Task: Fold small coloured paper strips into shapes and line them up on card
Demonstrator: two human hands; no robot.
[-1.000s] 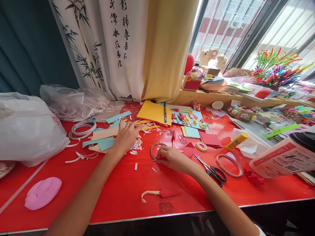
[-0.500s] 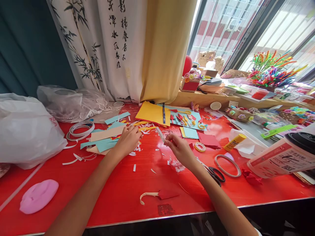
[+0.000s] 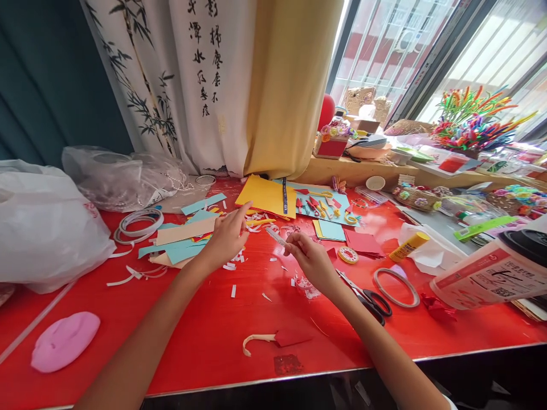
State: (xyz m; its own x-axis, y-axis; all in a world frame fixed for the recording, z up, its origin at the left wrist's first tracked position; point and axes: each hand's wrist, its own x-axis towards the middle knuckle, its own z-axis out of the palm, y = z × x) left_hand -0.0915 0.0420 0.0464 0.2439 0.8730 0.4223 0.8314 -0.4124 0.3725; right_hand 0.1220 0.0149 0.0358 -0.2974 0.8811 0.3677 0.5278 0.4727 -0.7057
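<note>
My left hand hovers over the right end of the paper scraps, its fingers stretched out and nothing seen in them. Beneath and beside it lie a beige paper strip and blue-green paper pieces. Between the thumb and fingers of my right hand is a thin grey-white strip, pointing up and to the left. Its exact kind is too small to tell. Yellow rolled paper pieces lie between the hands. Nearer the front edge lies a curled cream stem with a red paper piece.
Black-handled scissors, a tape ring, a glue stick and a large paper cup stand or lie at right. Yellow sheets are at the back. Tape rolls, a white bag and pink clay are left.
My left hand has lifted a little and moved right, its fingers now extended from a bent pose. The strip in my right hand has tilted flatter.
</note>
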